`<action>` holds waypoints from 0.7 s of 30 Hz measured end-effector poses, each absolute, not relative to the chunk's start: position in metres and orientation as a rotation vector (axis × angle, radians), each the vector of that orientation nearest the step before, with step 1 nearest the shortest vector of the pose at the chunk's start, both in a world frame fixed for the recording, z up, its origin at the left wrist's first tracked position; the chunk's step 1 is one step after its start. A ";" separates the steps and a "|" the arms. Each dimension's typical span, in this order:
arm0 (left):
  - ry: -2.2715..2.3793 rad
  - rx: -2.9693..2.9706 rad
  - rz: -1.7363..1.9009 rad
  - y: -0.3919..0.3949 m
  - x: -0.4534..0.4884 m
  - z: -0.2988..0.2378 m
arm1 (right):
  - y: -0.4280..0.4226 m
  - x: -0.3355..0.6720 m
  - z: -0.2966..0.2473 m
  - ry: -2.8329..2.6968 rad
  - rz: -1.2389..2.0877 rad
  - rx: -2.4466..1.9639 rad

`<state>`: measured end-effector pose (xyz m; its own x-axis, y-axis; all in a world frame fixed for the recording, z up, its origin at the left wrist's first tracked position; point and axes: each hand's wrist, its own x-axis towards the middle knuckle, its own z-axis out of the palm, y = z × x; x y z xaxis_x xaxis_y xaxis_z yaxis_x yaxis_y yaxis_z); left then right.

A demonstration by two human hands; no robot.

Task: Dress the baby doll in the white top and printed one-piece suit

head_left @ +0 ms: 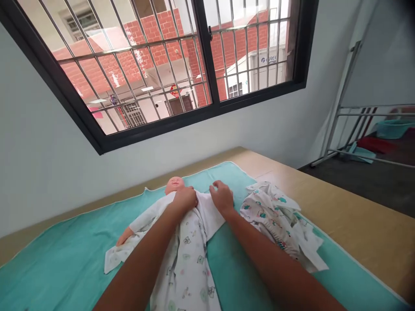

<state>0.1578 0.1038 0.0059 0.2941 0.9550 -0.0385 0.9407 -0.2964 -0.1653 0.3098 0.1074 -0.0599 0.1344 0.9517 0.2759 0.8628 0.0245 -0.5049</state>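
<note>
A baby doll (174,185) lies on its back on a teal blanket (65,263), dressed in a white printed garment (189,259). My left hand (184,199) rests on the doll's chest just below its chin, fingers curled down onto the white cloth. My right hand (222,198) is beside it at the doll's shoulder, fingers bent and pinching the edge of the garment. One doll arm (125,236) sticks out to the left.
A second crumpled printed garment (279,220) lies on the blanket to the right. The blanket covers a wooden table (350,216) set against a white wall under a barred window (168,65). A metal rack (353,116) and a teal basin (394,128) stand at far right.
</note>
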 end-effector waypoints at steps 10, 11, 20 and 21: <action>-1.899 -2.409 0.553 0.122 0.162 0.011 | 0.130 0.350 -0.067 -1.746 0.469 -2.015; -1.902 -2.404 0.554 0.121 0.159 0.013 | 0.131 0.351 -0.067 -1.730 0.480 -2.008; -1.897 -2.266 0.601 0.112 0.141 0.021 | 0.134 0.355 -0.069 -1.510 0.503 -2.010; -1.881 -2.260 0.592 0.110 0.142 0.017 | 0.133 0.353 -0.069 -1.502 0.499 -2.007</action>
